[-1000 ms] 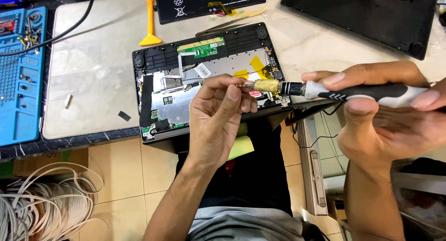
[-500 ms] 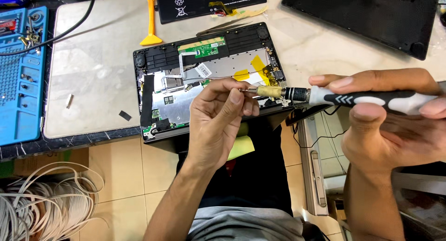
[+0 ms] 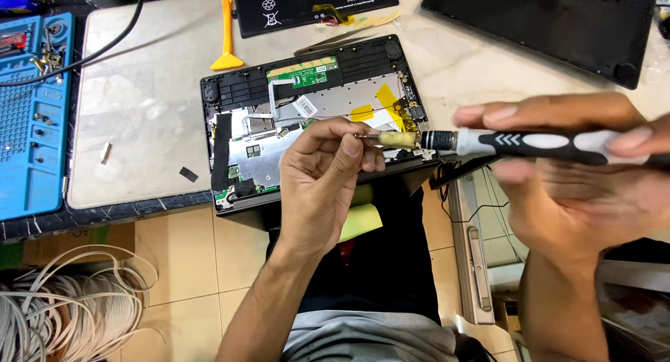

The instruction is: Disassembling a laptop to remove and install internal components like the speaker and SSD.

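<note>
The screwdriver (image 3: 530,144) with its black and grey handle lies level in the air, above the near right corner of the opened laptop (image 3: 314,118). The right hand (image 3: 579,187) is closed around the handle, thumb on top. The left hand (image 3: 324,170) pinches the thin metal tip between thumb and fingertips, just beside the tape-wrapped neck of the tool. Compared with one second ago, the right hand has shifted a little to the right and looks blurred — so it is in motion — while the left hand stayed in the same place on the tip. To my judgement, the work is on the bit itself, not yet on a screw of the laptop. Behind the laptop lie a black battery (image 3: 314,6) and an orange pry tool (image 3: 227,38); a blue mat (image 3: 28,125) is at far left.
</note>
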